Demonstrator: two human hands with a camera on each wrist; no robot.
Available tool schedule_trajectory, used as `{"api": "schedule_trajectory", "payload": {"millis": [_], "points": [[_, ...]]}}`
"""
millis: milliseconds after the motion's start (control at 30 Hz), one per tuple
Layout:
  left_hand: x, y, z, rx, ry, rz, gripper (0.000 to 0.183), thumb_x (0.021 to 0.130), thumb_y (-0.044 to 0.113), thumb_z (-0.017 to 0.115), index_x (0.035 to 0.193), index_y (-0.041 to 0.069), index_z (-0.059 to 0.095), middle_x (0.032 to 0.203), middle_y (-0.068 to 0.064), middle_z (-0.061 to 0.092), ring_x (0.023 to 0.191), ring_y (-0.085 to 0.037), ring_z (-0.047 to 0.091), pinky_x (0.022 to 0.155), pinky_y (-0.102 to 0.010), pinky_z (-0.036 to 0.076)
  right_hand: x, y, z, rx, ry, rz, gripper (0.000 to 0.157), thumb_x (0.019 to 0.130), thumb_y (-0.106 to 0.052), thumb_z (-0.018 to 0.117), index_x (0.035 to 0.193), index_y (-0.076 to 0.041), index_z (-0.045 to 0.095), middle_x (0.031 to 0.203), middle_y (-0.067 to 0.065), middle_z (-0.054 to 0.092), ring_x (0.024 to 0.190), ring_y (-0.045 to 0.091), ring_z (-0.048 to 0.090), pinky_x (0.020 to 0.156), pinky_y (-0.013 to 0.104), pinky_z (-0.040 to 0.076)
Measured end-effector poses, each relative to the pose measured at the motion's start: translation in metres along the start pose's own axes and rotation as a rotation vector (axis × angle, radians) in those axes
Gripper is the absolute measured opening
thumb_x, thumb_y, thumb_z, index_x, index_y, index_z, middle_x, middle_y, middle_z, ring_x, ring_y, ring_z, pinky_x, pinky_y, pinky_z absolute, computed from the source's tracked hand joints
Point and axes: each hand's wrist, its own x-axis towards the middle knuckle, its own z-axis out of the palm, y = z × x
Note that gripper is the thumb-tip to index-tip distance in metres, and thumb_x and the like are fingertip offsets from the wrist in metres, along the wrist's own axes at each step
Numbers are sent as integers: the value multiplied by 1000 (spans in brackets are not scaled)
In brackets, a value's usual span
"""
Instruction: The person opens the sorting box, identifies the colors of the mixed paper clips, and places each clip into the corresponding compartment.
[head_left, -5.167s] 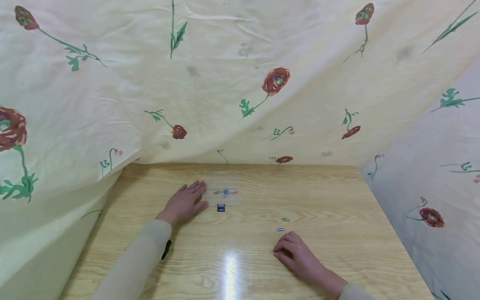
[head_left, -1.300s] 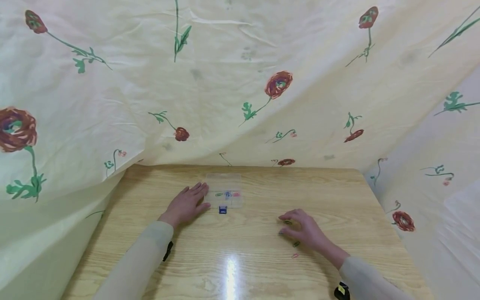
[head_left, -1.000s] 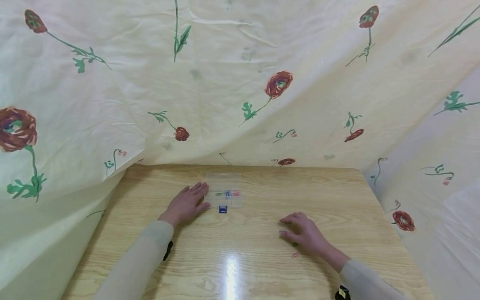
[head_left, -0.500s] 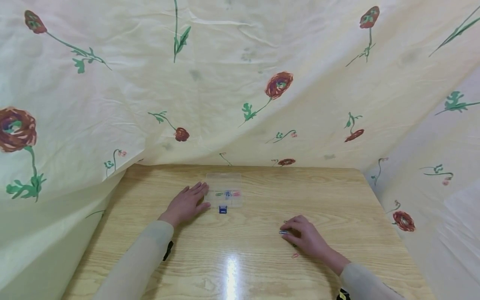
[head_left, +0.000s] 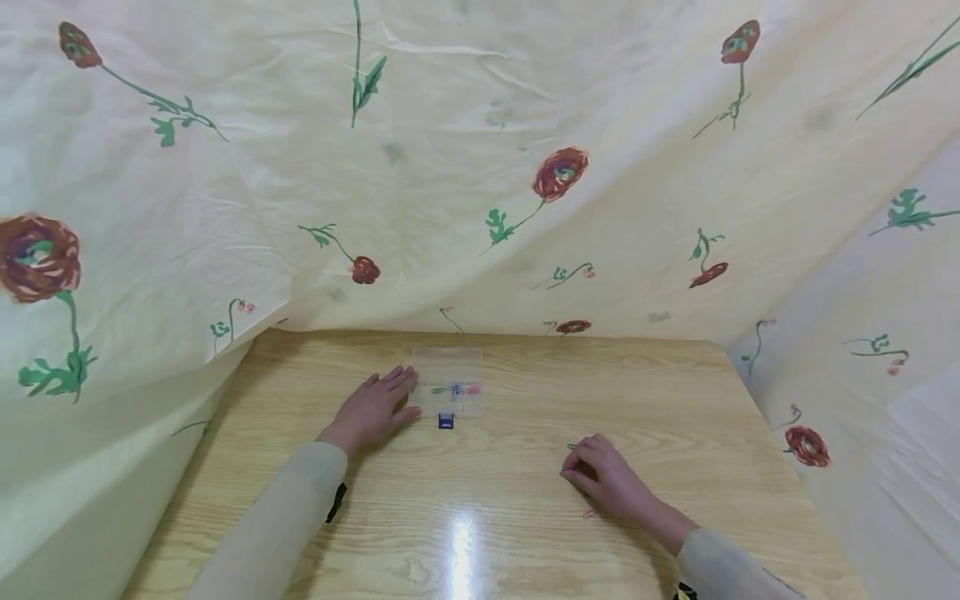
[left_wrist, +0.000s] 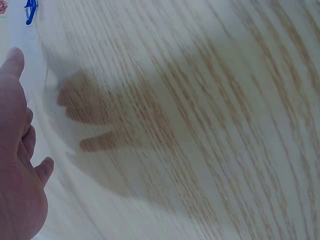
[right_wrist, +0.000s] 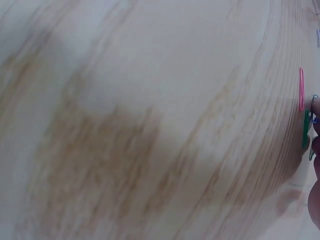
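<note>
Left hand (head_left: pixel 369 414), fingers extended, lies against the clear box (head_left: pixel 447 362) near the far edge of the worktop (head_left: pixel 637 383), presumably steadying it; right hand (head_left: pixel 611 485), nearer the right edge, pinches a blue paper clip (right_wrist: pixel 313 107), a hold suiting thin wire.

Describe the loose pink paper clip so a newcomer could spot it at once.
On the wooden table, find the right hand. In the head view, the pink paper clip lies just below it. Its colour separates it from the neighbouring green paper clip in the right-wrist view; lying loose separates it from the pink inside the clear box.
</note>
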Motion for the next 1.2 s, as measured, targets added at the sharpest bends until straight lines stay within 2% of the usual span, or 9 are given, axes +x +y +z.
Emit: {"api": "schedule_trajectory", "payload": {"millis": [133,267,467,700,833,933,1067,1200], "points": [[1,-2,1,-7,3,3,74,112,51,51,167,6,34,174,-10,31,162,-31,26,131,-58,22,0,0,1,-43,-13,-45,23,88,-3,85,96,-21,72,96,-13,67,95,5,56,86,35,55],[1,-3,2,-4,-2,3,74,112,52,49,168,7,33,175,-9,30,163,-30,25,132,-57,21,2,0,0,-75,-14,-110,16,93,-8,82,98,-19,72,94,-7,70,94,7,58,86,40,53],[1,-2,2,-4,-9,4,75,112,54,48,169,7,31,175,-9,28,163,-30,23,132,-57,21,18,-6,0,-44,9,-135,13,96,-8,79,100,-17,72,96,-7,70,93,7,57,82,34,51],[1,-2,2,-5,-8,-8,75,112,53,49,168,8,32,175,-8,29,163,-29,23,132,-57,21,64,-15,4,-6,50,-143,11,95,-7,81,98,-14,72,97,-7,70,93,11,60,80,32,56],[-1,0,0,-26,-3,-5,74,112,52,50,168,7,33,175,-9,29,163,-30,24,132,-57,21,95,-24,7,28,58,-163,4,100,-11,77,99,-12,73,98,-5,71,94,13,62,81,36,57],[-2,0,-1,-29,0,-2,74,112,52,49,168,7,33,175,-9,29,163,-30,24,132,-58,21,117,-30,12,44,72,-171,5,102,-15,75,99,-11,74,98,-2,73,93,16,64,82,40,58],[-3,-1,-1,-15,2,-1,74,112,53,49,168,8,33,175,-9,30,163,-29,24,132,-57,21,141,-38,20,52,80,-128,6,100,-14,77,99,-9,75,98,1,74,94,19,67,90,46,59],[-3,0,-1,-18,2,-2,74,112,53,49,168,8,33,175,-8,30,163,-29,24,132,-57,21,161,-45,28,100,72,-43,5,97,-11,80,100,-9,77,98,1,75,94,20,68,90,50,60]]}}
